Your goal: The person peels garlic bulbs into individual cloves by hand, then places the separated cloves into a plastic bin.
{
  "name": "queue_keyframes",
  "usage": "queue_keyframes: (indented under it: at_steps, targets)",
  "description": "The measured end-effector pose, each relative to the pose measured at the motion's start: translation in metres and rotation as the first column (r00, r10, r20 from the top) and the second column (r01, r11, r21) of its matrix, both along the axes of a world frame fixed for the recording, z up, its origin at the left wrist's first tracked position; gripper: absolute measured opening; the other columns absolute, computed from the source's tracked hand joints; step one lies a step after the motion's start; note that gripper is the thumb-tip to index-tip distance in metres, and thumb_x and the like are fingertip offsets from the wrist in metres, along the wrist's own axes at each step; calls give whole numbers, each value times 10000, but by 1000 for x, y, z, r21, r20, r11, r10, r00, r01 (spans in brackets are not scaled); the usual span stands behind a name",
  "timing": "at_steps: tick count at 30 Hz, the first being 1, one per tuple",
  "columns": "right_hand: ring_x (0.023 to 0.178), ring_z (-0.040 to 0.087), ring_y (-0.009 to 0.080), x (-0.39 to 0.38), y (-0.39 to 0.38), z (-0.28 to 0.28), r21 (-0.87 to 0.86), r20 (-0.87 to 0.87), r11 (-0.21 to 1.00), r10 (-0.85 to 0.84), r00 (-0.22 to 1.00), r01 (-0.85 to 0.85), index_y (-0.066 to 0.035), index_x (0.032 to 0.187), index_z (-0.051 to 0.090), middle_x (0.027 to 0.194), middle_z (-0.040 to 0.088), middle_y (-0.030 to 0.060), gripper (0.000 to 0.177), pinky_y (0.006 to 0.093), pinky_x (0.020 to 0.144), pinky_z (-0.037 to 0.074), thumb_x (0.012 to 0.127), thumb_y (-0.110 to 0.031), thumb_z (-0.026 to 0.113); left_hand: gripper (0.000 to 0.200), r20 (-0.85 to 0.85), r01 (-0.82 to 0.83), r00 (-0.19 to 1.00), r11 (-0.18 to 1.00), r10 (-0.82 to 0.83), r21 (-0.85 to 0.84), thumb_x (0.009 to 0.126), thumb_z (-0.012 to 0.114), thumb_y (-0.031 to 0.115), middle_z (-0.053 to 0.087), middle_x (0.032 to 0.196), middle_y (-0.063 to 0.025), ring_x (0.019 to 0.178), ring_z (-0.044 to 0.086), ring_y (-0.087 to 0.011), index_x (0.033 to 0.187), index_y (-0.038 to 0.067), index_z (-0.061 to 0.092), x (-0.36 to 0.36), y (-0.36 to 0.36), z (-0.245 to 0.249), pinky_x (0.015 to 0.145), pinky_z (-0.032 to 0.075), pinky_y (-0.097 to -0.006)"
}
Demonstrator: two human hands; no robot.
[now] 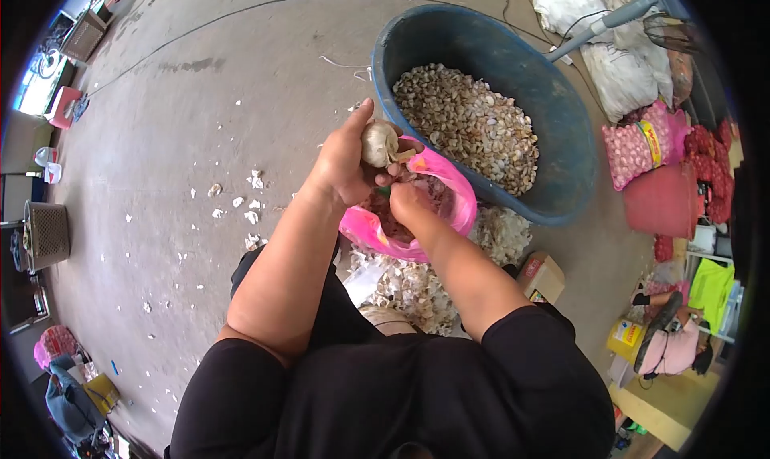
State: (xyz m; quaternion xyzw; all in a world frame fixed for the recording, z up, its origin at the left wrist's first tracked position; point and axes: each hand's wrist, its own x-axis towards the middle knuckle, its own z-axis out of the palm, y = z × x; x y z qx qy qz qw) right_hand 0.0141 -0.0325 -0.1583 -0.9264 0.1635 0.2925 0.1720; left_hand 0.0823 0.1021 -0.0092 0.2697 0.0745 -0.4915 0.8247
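Note:
A whole garlic bulb (377, 143) with a short dry stem rests in my left hand (343, 158), its fingers curled beneath it and thumb pointing up. Just below and to the right, my right hand (410, 203) is closed over the mouth of a pink plastic bag (464, 210). A small bit of green shows beside those fingers, but what they grip is mostly hidden. Inside the bag lie reddish-brown pieces, partly covered by my hands. Beyond it stands a big blue tub (573, 170) with many loose garlic cloves (473, 126) in its bottom.
Papery garlic skins (413, 287) are heaped under the bag, with scraps scattered over the concrete floor (192, 218). A small cardboard box (541, 276) sits at right. Farther right are a netted garlic sack (634, 150) and a red tub (662, 202). A black cable crosses the floor.

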Motion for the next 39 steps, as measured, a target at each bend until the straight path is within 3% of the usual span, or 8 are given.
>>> queue_keyframes:
  at_steps: [4,8,15,17,19,24,32,39]
  targets:
    - [904,572,329,-7,8,-7,-45,234,999,-2,972,13,-45,1055,499,1112,498,207,282,431,764,469,829,-136,356,312,86,-157,985,979,147,130,854,452,311,580,853,-165,592,563,-197,958,22,502,-13,-20,11,464,447,-237]
    - [959,538,334,-3,12,19,95,27,994,-61,998,58,-31,1032,508,1086,490,184,277,417,795,449,837,-149,351,272,114,-121,988,980,104,158,855,454,282,574,833,-121,627,557,-186,983,47,506,-22,-22,15,464,438,-226]
    - [826,569,344,-16,7,14,3,321,962,258,911,-274,-54,868,591,968,534,195,219,425,746,455,832,-171,409,283,66,-50,996,986,61,-159,851,450,261,547,826,-89,632,520,-165,1041,54,482,-9,-20,-1,477,410,-218]
    - [780,574,349,-28,-9,37,264,433,947,55,900,-185,-61,907,577,901,558,188,180,421,731,459,810,-165,467,281,166,-115,979,993,118,-27,836,473,185,535,859,-85,659,529,-165,1082,50,459,-13,-32,19,500,426,-223]
    - [661,597,274,-49,-24,70,484,581,853,-147,800,-194,-53,987,539,761,604,130,198,361,596,487,802,-121,526,308,238,-87,966,993,103,-76,791,508,68,532,863,-79,662,551,-165,1089,66,429,-16,-38,25,533,469,-249]
    - [615,567,93,-105,-83,160,956,-80,208,-498,863,208,-38,1068,503,708,582,57,222,197,430,437,848,-44,469,405,361,-17,931,993,59,-118,730,534,18,508,876,-102,661,528,-180,1113,73,413,-32,-64,27,513,437,-241]
    - [898,522,161,-166,-142,167,988,20,-123,-505,863,-95,-75,1229,358,1089,468,97,512,263,686,464,791,-169,606,206,346,-14,938,996,-19,92,793,532,219,514,679,-103,479,419,-111,948,120,439,-65,-118,29,383,281,-200]
    - [643,532,114,-175,-166,170,977,182,210,-717,673,-41,-78,1227,354,880,546,78,396,247,557,450,849,-38,465,218,259,93,954,970,-152,224,812,525,308,535,646,-87,488,472,-134,875,105,474,-78,-159,17,396,342,-228]
